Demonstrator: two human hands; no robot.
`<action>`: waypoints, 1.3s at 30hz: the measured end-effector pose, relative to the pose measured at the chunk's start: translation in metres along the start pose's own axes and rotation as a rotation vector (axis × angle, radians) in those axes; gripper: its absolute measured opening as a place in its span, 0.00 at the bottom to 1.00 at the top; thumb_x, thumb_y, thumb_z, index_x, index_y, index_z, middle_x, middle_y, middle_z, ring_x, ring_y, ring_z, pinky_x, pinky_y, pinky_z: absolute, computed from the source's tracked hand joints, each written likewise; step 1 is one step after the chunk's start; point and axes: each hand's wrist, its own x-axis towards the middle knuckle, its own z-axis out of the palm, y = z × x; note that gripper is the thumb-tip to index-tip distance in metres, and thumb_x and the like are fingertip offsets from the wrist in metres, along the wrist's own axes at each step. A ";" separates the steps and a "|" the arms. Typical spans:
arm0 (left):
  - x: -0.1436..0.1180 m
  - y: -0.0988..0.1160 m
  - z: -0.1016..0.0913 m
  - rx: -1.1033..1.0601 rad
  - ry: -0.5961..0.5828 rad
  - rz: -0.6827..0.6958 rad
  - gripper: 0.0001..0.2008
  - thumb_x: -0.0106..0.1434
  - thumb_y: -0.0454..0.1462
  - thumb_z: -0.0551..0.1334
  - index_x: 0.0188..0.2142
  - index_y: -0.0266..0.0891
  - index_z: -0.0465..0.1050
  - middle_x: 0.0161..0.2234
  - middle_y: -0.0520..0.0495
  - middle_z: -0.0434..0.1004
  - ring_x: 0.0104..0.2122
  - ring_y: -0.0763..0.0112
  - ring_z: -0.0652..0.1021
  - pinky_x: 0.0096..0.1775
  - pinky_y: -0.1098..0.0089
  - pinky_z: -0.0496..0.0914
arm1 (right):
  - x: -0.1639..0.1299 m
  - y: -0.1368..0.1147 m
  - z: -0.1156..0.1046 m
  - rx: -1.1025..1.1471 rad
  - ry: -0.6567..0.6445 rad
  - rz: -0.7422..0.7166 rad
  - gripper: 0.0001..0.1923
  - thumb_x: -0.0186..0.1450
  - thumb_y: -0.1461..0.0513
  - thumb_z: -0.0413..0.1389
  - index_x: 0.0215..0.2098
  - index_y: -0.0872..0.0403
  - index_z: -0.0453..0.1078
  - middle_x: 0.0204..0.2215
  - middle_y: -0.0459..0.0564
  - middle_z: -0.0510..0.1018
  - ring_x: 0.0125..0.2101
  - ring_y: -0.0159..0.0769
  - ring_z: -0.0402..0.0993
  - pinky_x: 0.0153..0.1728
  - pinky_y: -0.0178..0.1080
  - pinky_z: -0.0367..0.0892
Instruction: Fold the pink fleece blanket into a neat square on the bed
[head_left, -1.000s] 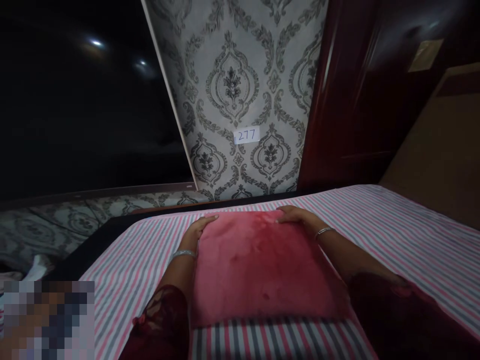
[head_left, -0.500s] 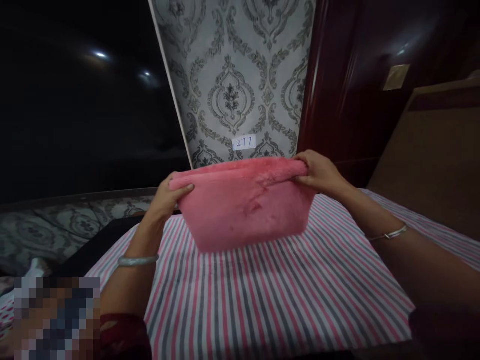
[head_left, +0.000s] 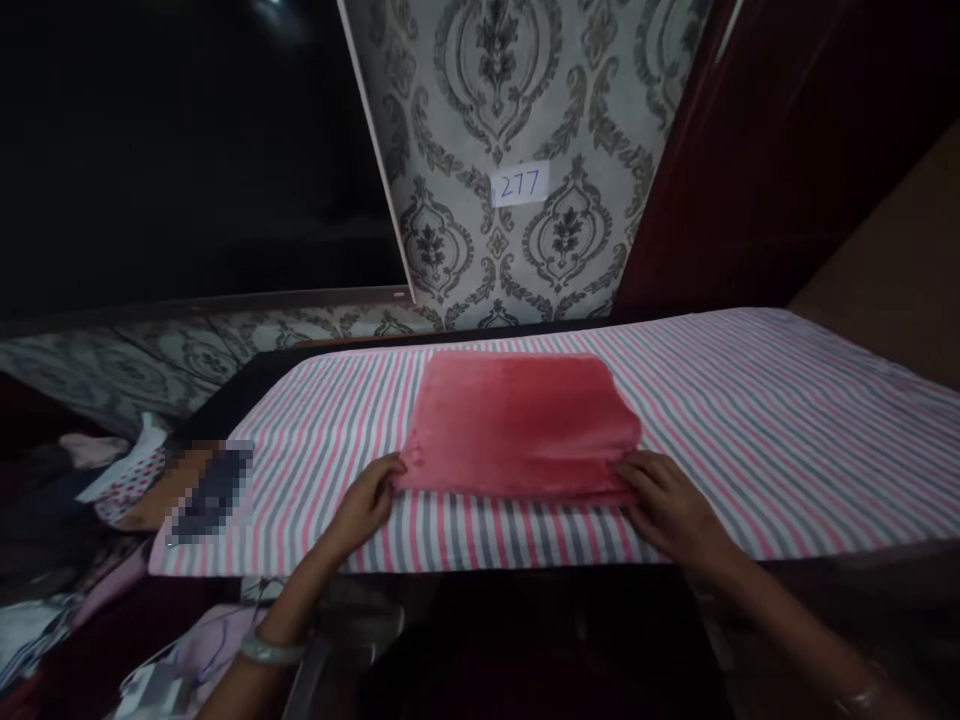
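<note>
A folded pink, plush-looking cloth [head_left: 517, 420] lies flat on the striped table cover [head_left: 750, 420]. My left hand [head_left: 371, 500] pinches its near left corner. At the near right corner, my right hand [head_left: 671, 505] grips the edge between thumb and fingers. The cloth's far edge rests on the cover, and a few soft creases run near the right side. A pale bangle [head_left: 271, 650] circles my left wrist.
A large black screen [head_left: 187, 150] stands behind on the left. A paper marked 277 [head_left: 520, 184] is on the patterned wall. Clothes [head_left: 127, 470] are heaped at the left, and a blurred-out patch [head_left: 214, 490] covers the table's left end.
Both hands have come down and nearer with the pink cloth. It was held up in the air and now lies on the striped cover. The view has tilted downward.
</note>
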 end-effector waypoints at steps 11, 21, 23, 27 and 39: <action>0.036 0.042 0.014 0.169 0.142 -0.330 0.19 0.57 0.56 0.53 0.23 0.45 0.61 0.20 0.52 0.64 0.24 0.66 0.68 0.30 0.66 0.60 | 0.031 -0.001 -0.008 0.326 0.107 0.790 0.25 0.63 0.42 0.49 0.37 0.53 0.74 0.35 0.54 0.81 0.36 0.44 0.76 0.37 0.42 0.69; 0.045 0.036 0.025 0.115 0.181 -0.401 0.20 0.56 0.57 0.53 0.23 0.45 0.59 0.18 0.55 0.60 0.22 0.67 0.67 0.28 0.67 0.59 | 0.042 -0.014 0.005 0.194 0.138 0.786 0.21 0.60 0.42 0.50 0.24 0.49 0.59 0.19 0.43 0.66 0.22 0.35 0.64 0.26 0.37 0.59; 0.043 0.029 0.027 0.068 0.225 -0.399 0.20 0.56 0.57 0.53 0.23 0.45 0.60 0.19 0.55 0.60 0.22 0.68 0.66 0.28 0.67 0.60 | 0.034 -0.014 0.009 0.220 0.134 0.806 0.21 0.61 0.42 0.49 0.26 0.50 0.61 0.19 0.43 0.67 0.22 0.35 0.64 0.26 0.37 0.60; 0.043 0.016 0.020 0.033 0.213 -0.406 0.23 0.55 0.60 0.54 0.24 0.44 0.63 0.20 0.53 0.65 0.23 0.67 0.69 0.28 0.67 0.65 | 0.021 -0.004 0.005 0.266 0.073 0.815 0.21 0.61 0.43 0.51 0.30 0.51 0.68 0.19 0.43 0.69 0.20 0.35 0.65 0.24 0.37 0.62; 0.213 0.114 0.067 0.371 -0.082 0.114 0.30 0.68 0.39 0.51 0.66 0.28 0.58 0.67 0.31 0.60 0.68 0.55 0.61 0.65 0.56 0.58 | 0.224 0.012 0.030 0.030 -0.150 0.518 0.32 0.68 0.63 0.42 0.70 0.60 0.53 0.66 0.59 0.63 0.66 0.46 0.56 0.65 0.48 0.55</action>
